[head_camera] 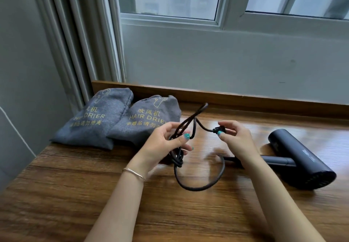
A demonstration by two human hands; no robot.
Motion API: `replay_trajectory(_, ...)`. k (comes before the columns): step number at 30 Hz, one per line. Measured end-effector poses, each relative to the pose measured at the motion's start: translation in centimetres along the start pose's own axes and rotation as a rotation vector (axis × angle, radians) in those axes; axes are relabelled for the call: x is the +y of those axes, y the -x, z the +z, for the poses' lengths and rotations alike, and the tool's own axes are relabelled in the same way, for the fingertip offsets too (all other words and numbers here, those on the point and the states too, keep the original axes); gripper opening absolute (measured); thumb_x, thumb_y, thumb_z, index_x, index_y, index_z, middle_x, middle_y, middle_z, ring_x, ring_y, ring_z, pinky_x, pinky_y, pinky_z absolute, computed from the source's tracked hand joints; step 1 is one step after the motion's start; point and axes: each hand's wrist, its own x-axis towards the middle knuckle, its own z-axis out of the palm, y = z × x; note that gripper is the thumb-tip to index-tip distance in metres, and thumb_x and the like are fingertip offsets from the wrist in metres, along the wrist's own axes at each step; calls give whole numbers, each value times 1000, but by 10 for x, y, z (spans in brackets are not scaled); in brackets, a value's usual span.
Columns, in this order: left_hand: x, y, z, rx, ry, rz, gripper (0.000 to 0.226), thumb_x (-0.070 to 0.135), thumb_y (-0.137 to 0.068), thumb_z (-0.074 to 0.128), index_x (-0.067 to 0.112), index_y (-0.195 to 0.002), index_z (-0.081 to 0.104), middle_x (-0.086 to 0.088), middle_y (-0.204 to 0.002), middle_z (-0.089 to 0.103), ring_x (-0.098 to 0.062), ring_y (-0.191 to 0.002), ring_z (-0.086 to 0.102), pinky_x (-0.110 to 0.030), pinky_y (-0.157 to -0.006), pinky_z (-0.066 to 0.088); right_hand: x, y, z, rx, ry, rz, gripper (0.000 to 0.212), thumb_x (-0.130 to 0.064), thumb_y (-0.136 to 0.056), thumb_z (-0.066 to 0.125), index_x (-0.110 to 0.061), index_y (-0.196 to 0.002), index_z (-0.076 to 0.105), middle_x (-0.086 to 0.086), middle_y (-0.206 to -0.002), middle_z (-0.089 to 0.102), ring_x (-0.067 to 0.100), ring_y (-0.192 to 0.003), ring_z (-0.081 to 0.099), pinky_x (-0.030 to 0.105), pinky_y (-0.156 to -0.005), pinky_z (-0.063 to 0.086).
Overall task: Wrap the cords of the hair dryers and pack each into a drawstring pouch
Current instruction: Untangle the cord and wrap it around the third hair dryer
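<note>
Head view, over a wooden tabletop (56, 194) below a window: two grey pouches (94, 120) lettered "HAIR DRIER" lie side by side beyond the left hand (166, 143), both looking already filled. That hand is closed around a bundle of gathered loops of the dark cord (200, 187), thumb pressed across the strands, one loop end poking up past the fingers and slack hanging below the palm in a wide curve that touches the wood. Just across the gap, the right hand (236, 137) pinches the plug (219, 129) between thumb and fingertips, a short run of cord bridging the two hands. Past the right wrist, the black hair dryer (298, 158) lies on its side, its handle pointing back toward the hands.

The step in hand appears to be winding the cord. It would go best if the left thumb keeps the loops pinned while the plug end is wound snugly round their middle, taking up the hanging slack first so nothing springs loose on the way into a pouch.
</note>
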Motion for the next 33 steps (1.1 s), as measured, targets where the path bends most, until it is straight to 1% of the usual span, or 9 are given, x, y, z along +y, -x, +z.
replay_trajectory(3, 0, -1, 2, -2, -156, 17, 54, 18, -83, 73, 8, -131, 52, -13, -94, 75, -25, -86, 73, -38, -81, 59, -13, 3, -1, 76, 46, -68, 26, -4, -91, 56, -22, -108, 65, -3, -114, 64, 14, -109, 57, 25, -84, 42)
replay_trajectory(7, -3, 0, 9, 33, -387, 89, 90, 37, -75, 80, 24, -149, 31, 3, -106, 75, -17, -112, 65, -39, -105, 45, -55, 15, -10, 90, -290, -214, 21, -9, -98, 50, -19, -93, 68, 2, -96, 70, 17, -95, 65, 30, -85, 51)
replay_trajectory(10, -2, 4, 20, 39, -695, 231, 105, 30, -76, 82, 33, -154, 12, 6, -128, 65, -9, -121, 56, -17, -103, 34, -84, 22, -14, -182, -180, -394, 15, -16, -97, 54, -13, -99, 68, 4, -94, 72, 14, -94, 67, 26, -88, 53)
replay_trajectory(13, -8, 4, 29, 1, -707, 309, 119, 24, -73, 84, 35, -154, -3, 4, -135, 59, -3, -113, 58, -20, -99, 45, -83, 23, -3, -484, 227, -362, 29, -27, -89, 67, -21, -117, 60, -6, -107, 68, 2, -104, 62, 27, -95, 48)
replay_trajectory(19, -13, 3, 24, 83, -473, 486, 129, 16, -60, 93, 49, -140, -2, 20, -128, 35, -8, -89, 62, -11, -83, 48, -50, 19, 3, -473, 218, -218, 62, -33, -77, 78, -23, -126, 39, -11, -135, 46, 1, -125, 46, 22, -99, 42)
replay_trajectory(21, -12, 4, 23, 102, -411, 541, 130, 12, -57, 94, 41, -143, 1, 14, -130, 36, -15, -86, 62, -18, -81, 52, -44, 18, 3, -589, 188, -158, 50, -37, -81, 73, -26, -121, 47, -14, -128, 53, 0, -120, 52, 23, -94, 45)
replay_trajectory(25, -11, 5, 22, 76, -456, 571, 137, 20, -53, 96, 46, -145, -1, 8, -136, 35, -23, -86, 62, -31, -85, 56, -40, 18, 0, -676, 331, -214, 15, -44, -87, 65, -29, -92, 67, -11, -80, 60, 4, -73, 53, 24, -69, 43)
replay_trajectory(29, -14, 4, 24, 30, -467, 560, 137, 29, -53, 96, 45, -147, -2, 9, -140, 34, -20, -91, 62, -30, -90, 54, -44, 11, -8, -686, 286, -300, 14, -34, -82, 74, -23, -85, 67, 4, -99, 58, 9, -88, 56, 23, -83, 46)
replay_trajectory(33, -13, 2, 23, -37, -595, 498, 113, 41, -59, 91, 48, -144, 19, 19, -133, 43, -9, -101, 61, -25, -95, 50, -38, 10, -4, -710, 271, -320, 24, -19, -80, 78, -5, -90, 61, 16, -98, 67, 27, -93, 64, 41, -89, 52)
